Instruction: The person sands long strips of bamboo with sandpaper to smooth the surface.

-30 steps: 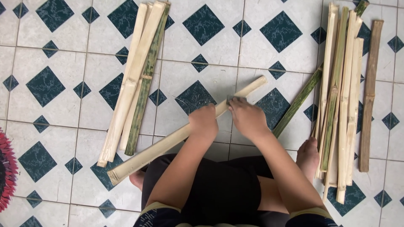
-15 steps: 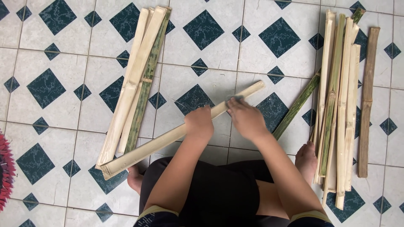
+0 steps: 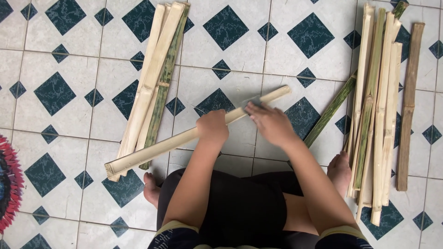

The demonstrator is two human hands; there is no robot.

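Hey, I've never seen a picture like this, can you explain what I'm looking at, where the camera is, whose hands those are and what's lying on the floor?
The camera sits on a person's head and looks straight down, so you see their own arms, lap and bare feet. They sit on a tiled floor, white with dark diamonds. The left hand closes around a long pale bamboo strip that lies slantwise in front of them. The right hand rests on the same strip further along, with something thin and grey under the fingers; it is too blurred to name. A small left pile of bamboo strips lies on one side, a bigger right pile on the other. A red fringed thing shows at the left edge.
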